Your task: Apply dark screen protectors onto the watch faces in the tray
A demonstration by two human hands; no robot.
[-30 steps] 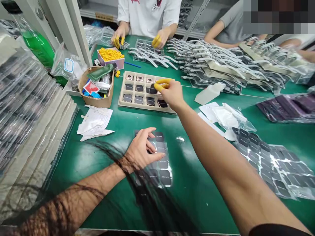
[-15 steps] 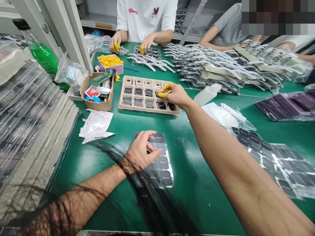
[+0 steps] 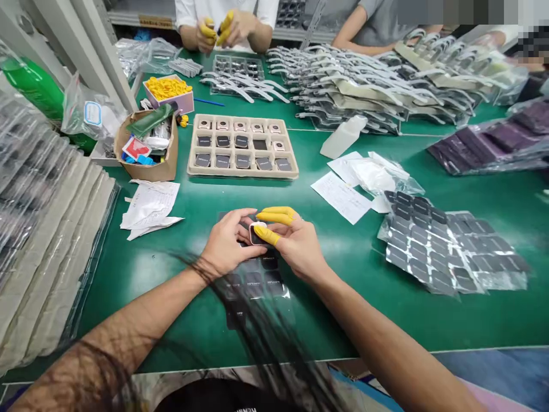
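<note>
Between both hands, over the green tabletop, is a small square smartwatch body [image 3: 257,233] with a pale rim and dark face. My right hand [image 3: 298,243] pinches it from the right, yellow finger cots on its thumb and fingers. My left hand [image 3: 225,243], bare-fingered, curls around its left side, thumb below and index above. Beneath the hands lies a clear sheet of black square films [image 3: 254,284], partly covered by hands and strands of hair. Farther forward stands a beige compartment tray [image 3: 242,173] of watch bodies, some showing pale rims, others dark square faces.
Left: a cardboard box of odds and ends [image 3: 148,171], a box of yellow finger cots [image 3: 169,88], papers [image 3: 150,206] and stacked packs [image 3: 51,229]. Right: a white bottle [image 3: 343,137], film sheets [image 3: 450,246] and purple packs [image 3: 484,143]. Opposite, co-workers sit near piled straps [image 3: 351,86].
My right hand has come back from the tray with the watch body and met my left hand above the film sheet. The view has shifted; the co-worker opposite has raised both hands.
</note>
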